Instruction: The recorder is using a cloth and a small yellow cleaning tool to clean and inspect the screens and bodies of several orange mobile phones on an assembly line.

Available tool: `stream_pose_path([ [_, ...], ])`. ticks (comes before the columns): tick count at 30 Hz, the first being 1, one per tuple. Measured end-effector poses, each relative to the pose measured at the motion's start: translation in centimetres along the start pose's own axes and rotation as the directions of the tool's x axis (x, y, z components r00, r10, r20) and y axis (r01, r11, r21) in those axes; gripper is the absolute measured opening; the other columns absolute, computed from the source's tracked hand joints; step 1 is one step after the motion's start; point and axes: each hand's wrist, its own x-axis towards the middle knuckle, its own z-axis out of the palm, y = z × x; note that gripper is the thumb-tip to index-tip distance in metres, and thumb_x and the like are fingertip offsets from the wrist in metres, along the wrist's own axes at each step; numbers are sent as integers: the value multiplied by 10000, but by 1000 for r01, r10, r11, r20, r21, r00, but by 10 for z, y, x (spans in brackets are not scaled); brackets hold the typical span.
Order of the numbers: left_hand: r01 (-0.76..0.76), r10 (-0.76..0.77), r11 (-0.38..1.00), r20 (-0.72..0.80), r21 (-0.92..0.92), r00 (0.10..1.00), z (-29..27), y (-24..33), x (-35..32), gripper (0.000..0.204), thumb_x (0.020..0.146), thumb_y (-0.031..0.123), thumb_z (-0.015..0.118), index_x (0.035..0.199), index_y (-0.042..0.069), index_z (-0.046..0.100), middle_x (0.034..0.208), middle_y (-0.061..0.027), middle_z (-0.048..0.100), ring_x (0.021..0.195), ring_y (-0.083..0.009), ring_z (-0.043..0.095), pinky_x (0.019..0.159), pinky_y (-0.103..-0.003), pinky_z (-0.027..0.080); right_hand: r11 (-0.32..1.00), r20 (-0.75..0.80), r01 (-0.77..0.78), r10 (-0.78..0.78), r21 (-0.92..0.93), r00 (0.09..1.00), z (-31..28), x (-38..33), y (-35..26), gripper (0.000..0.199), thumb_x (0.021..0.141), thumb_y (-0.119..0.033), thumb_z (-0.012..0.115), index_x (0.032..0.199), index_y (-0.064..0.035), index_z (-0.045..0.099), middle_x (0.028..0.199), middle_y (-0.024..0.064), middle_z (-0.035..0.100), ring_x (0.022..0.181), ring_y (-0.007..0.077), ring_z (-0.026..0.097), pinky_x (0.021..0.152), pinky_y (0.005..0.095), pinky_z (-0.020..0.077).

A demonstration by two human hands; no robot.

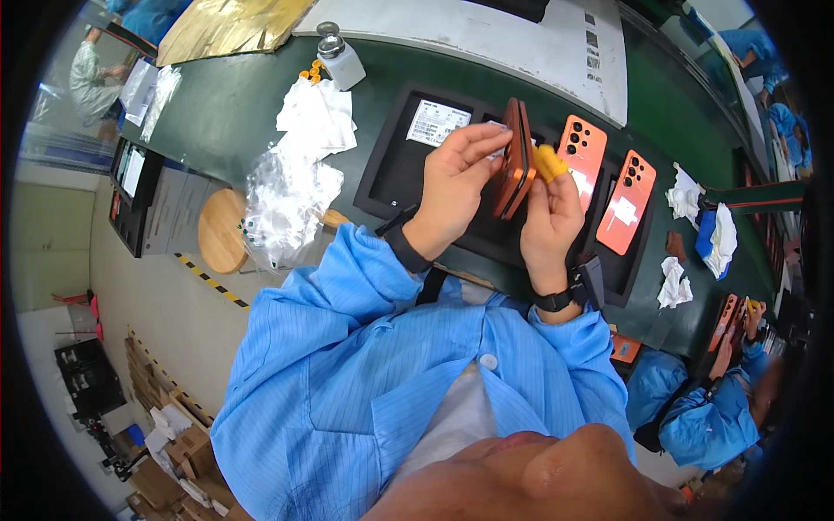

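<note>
An orange phone (518, 165) stands nearly edge-on between my hands, above a black tray (373, 187). The fingers of my left hand (456, 182) are bent against its left side. On its other side, my right hand (553, 221) holds it with thumb and fingers; yellow finger cots (556, 163) cover some fingertips. Whether it is one phone or two stacked together I cannot tell. To the right, two orange phones (584, 154) (625, 204) lie with their camera sides up. A white printed label (437, 122) shows in the tray.
A pump bottle (341, 62), yellow finger cots (311, 73), white wipes (320, 113) and clear plastic bags (291, 204) sit on the green bench (239, 95) at left. A round wooden stool (221, 230) stands below. Crumpled wipes (673, 282) and a co-worker in blue (708, 417) are at right.
</note>
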Motion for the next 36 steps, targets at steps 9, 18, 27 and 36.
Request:
stream_pose_path([
  [9,121,-115,990,-87,68,990,-18,-19,-16,401,877,-162,518,1254,-30,553,1219,-154,636,1177,-221,613,1018,-336,504,991,13,-135,134,20,991,-8,-31,27,326,1004,62,433,1324,78,496,1294,178,601,1236,245,596,1030,359,501],
  [18,226,-238,949,31,222,971,-2,-7,10,605,848,-216,414,1436,-75,428,1420,-199,525,1325,-277,518,1119,-383,426,953,111,-297,302,-56,947,0,0,30,428,976,76,415,1403,70,439,1288,198,602,1190,235,620,1027,322,482],
  [27,144,-170,968,115,203,979,-2,-10,1,684,811,-236,312,1471,-73,391,1473,-208,473,1391,-292,452,1165,-394,378,979,59,-168,176,-114,983,-1,-5,23,439,987,52,444,1424,84,436,1340,213,582,1233,254,602,1044,351,483],
  [36,75,-101,970,102,231,990,1,0,3,581,899,-172,370,1464,-53,422,1465,-177,497,1350,-243,485,1113,-348,411,995,37,-92,93,-33,995,0,4,10,473,998,63,429,1468,67,379,1389,202,544,1301,259,544,1077,364,456],
])
